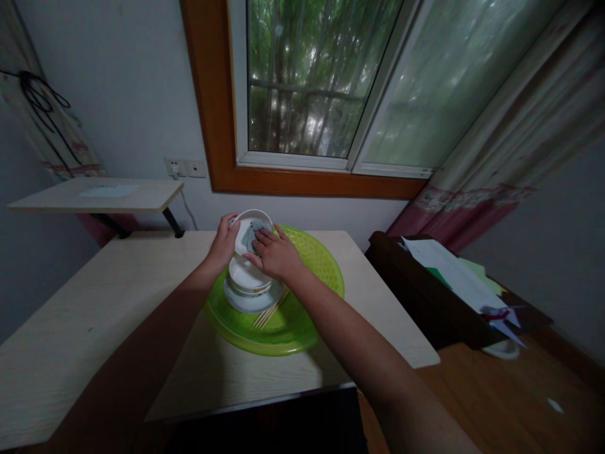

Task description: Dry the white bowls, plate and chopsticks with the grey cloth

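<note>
My left hand [223,243] grips the rim of a white bowl [243,228] on its left side, tilting the inside toward me. Inside the bowl lies a grey-green cloth [252,238], and my right hand [275,251] presses it against the wall with its fingers. Below, a stack of white bowls [246,274] rests on a white plate [253,302]. Several wooden chopsticks [269,310] lie beside the plate. All of these sit in a round green plastic basket [283,347] with a perforated surface.
The basket stands on a pale wooden table [189,353]. A small raised shelf [57,195] with a paper sheet [108,190] is at the left. Behind are a wall and a window [312,94]. A dark cabinet [406,296] holding papers [449,271] stands to the right.
</note>
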A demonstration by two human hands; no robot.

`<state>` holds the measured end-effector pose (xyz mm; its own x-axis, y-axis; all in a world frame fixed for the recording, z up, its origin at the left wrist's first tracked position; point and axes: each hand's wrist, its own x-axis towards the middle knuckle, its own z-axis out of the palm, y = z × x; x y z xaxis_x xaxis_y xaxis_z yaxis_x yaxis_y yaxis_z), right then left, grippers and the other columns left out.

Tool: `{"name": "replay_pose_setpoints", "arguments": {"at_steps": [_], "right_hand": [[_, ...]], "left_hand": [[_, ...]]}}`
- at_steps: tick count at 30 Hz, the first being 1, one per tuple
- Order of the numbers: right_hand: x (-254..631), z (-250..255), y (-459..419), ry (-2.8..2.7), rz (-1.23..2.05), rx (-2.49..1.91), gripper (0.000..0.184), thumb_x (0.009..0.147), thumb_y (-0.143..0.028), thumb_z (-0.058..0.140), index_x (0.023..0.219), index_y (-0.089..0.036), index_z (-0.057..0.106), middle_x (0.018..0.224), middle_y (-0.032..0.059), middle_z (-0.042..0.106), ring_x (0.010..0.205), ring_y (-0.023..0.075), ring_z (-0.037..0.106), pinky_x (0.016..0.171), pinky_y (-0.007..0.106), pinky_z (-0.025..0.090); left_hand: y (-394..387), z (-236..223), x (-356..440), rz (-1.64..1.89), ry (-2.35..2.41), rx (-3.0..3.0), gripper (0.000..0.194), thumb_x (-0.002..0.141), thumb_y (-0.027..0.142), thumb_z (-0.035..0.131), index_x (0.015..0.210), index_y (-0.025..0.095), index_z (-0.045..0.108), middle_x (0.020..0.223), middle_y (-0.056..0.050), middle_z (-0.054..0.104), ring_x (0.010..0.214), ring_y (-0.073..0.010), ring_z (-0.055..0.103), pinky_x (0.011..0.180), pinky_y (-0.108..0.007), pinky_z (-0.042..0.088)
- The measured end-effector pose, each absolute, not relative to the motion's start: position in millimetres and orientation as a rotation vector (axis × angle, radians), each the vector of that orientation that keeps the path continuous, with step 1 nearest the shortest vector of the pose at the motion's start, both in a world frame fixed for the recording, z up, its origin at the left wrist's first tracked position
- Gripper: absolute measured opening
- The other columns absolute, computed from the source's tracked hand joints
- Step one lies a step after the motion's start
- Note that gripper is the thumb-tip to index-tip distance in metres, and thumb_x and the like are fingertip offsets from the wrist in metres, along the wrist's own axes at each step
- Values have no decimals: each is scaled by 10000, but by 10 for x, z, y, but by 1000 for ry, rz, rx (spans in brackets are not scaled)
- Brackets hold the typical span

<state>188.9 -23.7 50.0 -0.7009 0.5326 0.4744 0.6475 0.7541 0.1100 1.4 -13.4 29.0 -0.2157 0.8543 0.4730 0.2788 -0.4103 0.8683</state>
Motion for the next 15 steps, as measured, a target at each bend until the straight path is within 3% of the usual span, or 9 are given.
{"name": "replay_pose_setpoints", "arguments": {"at_steps": [7, 10, 15], "right_hand": [[1869, 507, -268, -2536, -368, -888, 630, 1003, -630, 434, 1197, -95, 706, 1357, 203, 650, 1366, 287, 516, 1242, 491, 229], [1850, 493, -273, -2595, -320, -844, 602, 1003, -614, 455, 1207, -107, 707, 1289, 183, 691, 1285, 277, 581, 1209, 457, 301], [1835, 465, -280, -2680, -51, -752, 596, 1025, -569, 440, 1390, -120, 580, 1306, 174, 683, 1202, 260, 642, 1074, 393, 451]], "left_hand": [[-138, 294, 23, 1714, 1328, 1579, 417, 979, 520, 439, 1269, 225, 495, 1227, -97, 599, 1097, -221, 582, 970, -374, 485], [-137, 286, 21, 1719, 1340, 1587, 416, 980, 516, 439, 1269, 224, 502, 1225, -95, 599, 1104, -219, 578, 983, -374, 478], [-123, 264, 11, 1722, 1351, 1609, 405, 984, 505, 432, 1271, 226, 494, 1292, -99, 579, 1193, -216, 555, 1057, -372, 435]]}}
